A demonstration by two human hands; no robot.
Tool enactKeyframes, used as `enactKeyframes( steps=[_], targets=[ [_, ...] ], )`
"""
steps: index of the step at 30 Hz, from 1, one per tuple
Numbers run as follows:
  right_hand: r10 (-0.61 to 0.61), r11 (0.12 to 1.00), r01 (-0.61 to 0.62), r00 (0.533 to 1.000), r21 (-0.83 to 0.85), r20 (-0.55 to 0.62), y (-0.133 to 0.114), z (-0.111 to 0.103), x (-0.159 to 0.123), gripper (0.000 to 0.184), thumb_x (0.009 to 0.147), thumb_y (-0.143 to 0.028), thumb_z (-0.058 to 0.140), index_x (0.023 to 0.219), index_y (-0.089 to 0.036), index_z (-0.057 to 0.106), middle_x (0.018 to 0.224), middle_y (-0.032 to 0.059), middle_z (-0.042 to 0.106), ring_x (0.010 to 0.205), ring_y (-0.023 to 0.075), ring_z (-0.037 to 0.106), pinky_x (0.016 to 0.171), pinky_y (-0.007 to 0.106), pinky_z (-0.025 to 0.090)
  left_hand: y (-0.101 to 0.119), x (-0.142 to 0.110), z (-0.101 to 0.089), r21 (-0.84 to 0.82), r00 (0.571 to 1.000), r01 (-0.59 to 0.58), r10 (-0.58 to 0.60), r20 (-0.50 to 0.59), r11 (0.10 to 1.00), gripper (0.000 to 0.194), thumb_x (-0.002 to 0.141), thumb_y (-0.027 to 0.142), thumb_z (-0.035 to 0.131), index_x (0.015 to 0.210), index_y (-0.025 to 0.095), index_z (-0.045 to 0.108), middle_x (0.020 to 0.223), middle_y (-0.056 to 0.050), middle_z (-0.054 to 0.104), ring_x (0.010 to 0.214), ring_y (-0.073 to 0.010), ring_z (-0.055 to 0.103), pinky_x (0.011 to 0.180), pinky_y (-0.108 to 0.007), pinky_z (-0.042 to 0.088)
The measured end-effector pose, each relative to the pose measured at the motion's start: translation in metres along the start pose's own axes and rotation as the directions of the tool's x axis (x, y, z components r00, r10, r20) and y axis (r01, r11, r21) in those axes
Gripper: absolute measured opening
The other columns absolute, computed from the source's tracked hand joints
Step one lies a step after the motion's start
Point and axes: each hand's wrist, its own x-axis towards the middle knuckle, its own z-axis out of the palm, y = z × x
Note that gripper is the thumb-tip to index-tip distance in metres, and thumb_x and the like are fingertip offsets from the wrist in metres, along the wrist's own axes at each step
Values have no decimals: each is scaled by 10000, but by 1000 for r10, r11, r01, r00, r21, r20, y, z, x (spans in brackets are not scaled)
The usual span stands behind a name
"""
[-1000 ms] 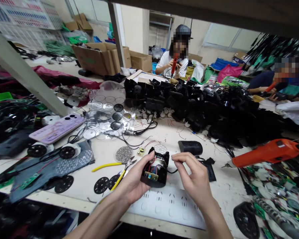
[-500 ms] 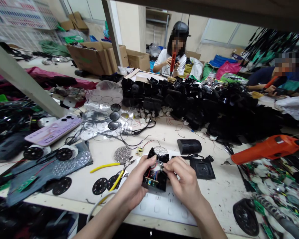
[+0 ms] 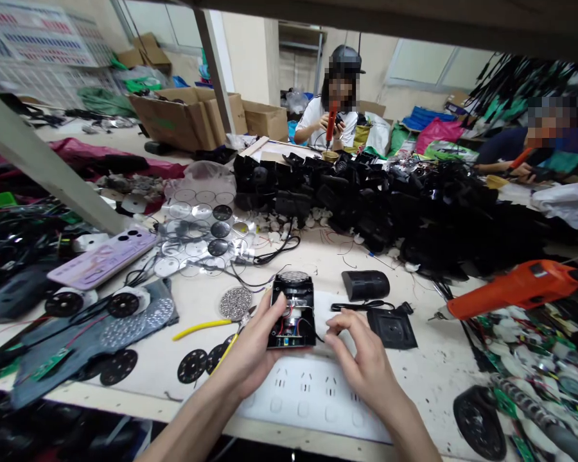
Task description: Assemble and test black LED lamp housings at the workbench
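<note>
My left hand (image 3: 250, 350) holds a small open black housing (image 3: 291, 311) with a circuit board and red and black wires inside, its open side facing up. My right hand (image 3: 361, 359) is just to the right of the housing, fingers curled and pinched near a thin black wire that runs from it; I cannot tell whether the fingers grip the wire. Both hands hover over a white power strip (image 3: 313, 398) at the table's front edge.
Yellow-handled pliers (image 3: 207, 327) and black perforated discs (image 3: 192, 366) lie left of my hands. A black cap (image 3: 366, 284) and a square black cover (image 3: 392, 328) lie to the right, an orange electric screwdriver (image 3: 515, 289) further right. A heap of black housings (image 3: 390, 205) fills the middle. Two people work across the table.
The housing has been turned flat with its open side up and shifted slightly left. My right hand has come off the housing and now sits beside it.
</note>
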Motion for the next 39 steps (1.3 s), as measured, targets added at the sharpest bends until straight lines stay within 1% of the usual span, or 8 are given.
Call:
enactKeyframes(
  steps=[4, 9, 14, 18, 24, 27, 34, 39],
  targets=[
    [17, 998, -22, 995, 53, 93, -2, 1, 1, 116, 931, -174, 485, 1022, -224, 536, 925, 38, 605, 884, 183, 585, 760, 328, 501, 0, 0, -4, -65, 1000, 17, -16, 14, 998, 485, 797, 426, 709, 1214, 261, 525, 939, -48, 660, 837, -223, 647, 746, -431, 580],
    [-32, 999, 32, 999, 10, 31, 5, 4, 1, 153, 910, -155, 504, 1046, -222, 529, 933, 31, 642, 927, 197, 601, 978, 441, 430, 6, -2, -7, -64, 997, -25, 29, 66, 998, 718, 666, 118, 777, 1298, 293, 484, 1018, -46, 679, 895, -232, 650, 813, -443, 568],
    [-4, 998, 5, 1000, 63, -2, 12, 8, 8, 115, 928, -155, 474, 903, -208, 573, 817, 18, 598, 803, 167, 581, 723, 305, 472, 5, 1, -8, -8, 994, -112, 112, 13, 994, 789, 607, 54, 756, 1299, 298, 464, 1017, -36, 675, 909, -221, 630, 812, -414, 557],
    [2, 993, 0, 1000, 115, -14, 12, 5, 27, 137, 936, -161, 459, 893, -200, 583, 816, 20, 550, 777, 158, 560, 689, 294, 452, 0, 6, -8, 32, 979, -203, 204, -28, 979, 775, 587, 79, 750, 1276, 281, 457, 1034, -28, 658, 923, -209, 604, 799, -371, 550],
    [-138, 972, 140, 990, -186, 26, -8, -19, 51, 165, 924, -115, 437, 864, -200, 565, 785, 27, 496, 761, 182, 482, 692, 352, 402, -2, 5, 0, 24, 976, -217, 217, -4, 976, 726, 596, 92, 736, 1251, 269, 477, 1062, -31, 642, 948, -215, 588, 792, -346, 537],
    [-118, 936, 122, 992, -330, 32, -26, -24, 45, 157, 896, -93, 439, 826, -196, 535, 760, 30, 485, 711, 180, 462, 645, 342, 387, -2, 1, 5, -6, 982, -189, 189, 2, 982, 735, 594, 95, 739, 1260, 268, 478, 1026, -32, 655, 917, -207, 593, 780, -332, 530],
    [-75, 945, 52, 995, -322, -59, -39, -3, 18, 185, 889, -70, 427, 780, -199, 502, 708, 22, 485, 609, 154, 487, 536, 288, 406, -11, 2, 6, -7, 985, -166, 166, 49, 986, 918, 602, 99, 768, 1395, 301, 352, 1181, -43, 636, 1034, -204, 586, 908, -304, 464],
    [-95, 938, 77, 995, -338, -35, -34, 8, 12, 176, 883, -41, 433, 839, -186, 521, 728, 37, 486, 650, 182, 506, 576, 312, 455, -14, 1, 6, 0, 983, -184, 184, 24, 983, 879, 622, 94, 750, 1381, 313, 364, 1266, -36, 595, 1060, -197, 577, 919, -299, 457]
  ],
)
